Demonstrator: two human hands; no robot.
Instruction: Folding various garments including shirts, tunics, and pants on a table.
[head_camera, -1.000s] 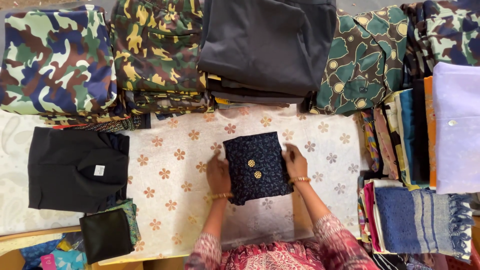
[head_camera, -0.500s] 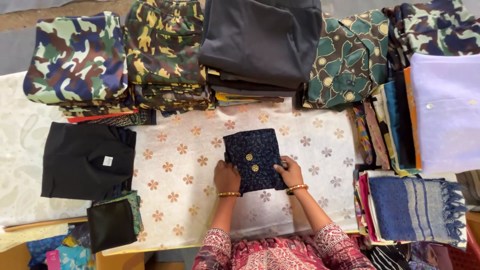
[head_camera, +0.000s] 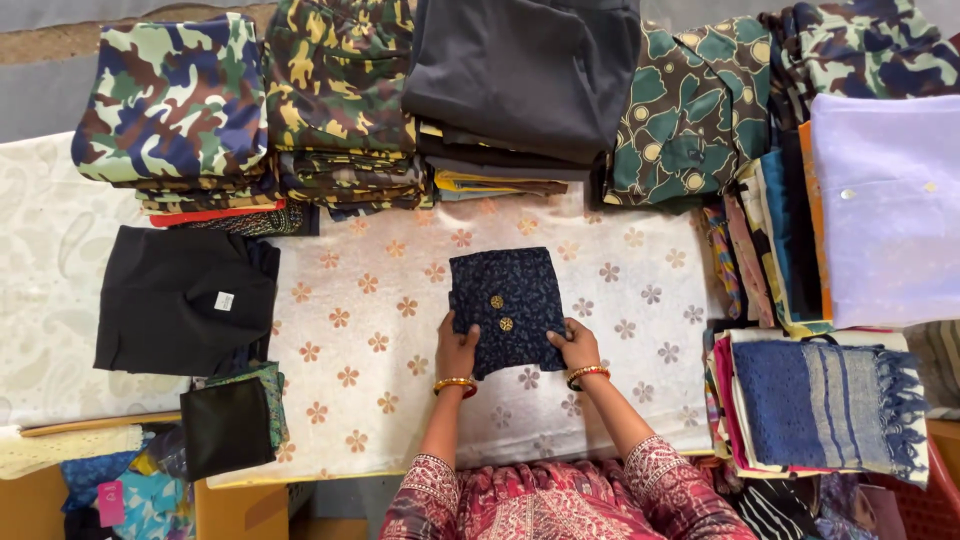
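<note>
A small folded dark blue patterned cloth with two gold round motifs lies on the white floral table cover. My left hand grips its lower left corner. My right hand grips its lower right corner. Both wrists wear orange bangles. My sleeves are maroon with a pale print.
Stacks of folded camouflage cloth and dark grey cloth line the far edge. A black folded garment and a small black piece lie left. Green leaf-print cloth, lilac fabric and a blue fringed cloth pile up right.
My hands slid from the sides of the blue cloth down to its near corners. The view shifted slightly, so the stacks appear further right.
</note>
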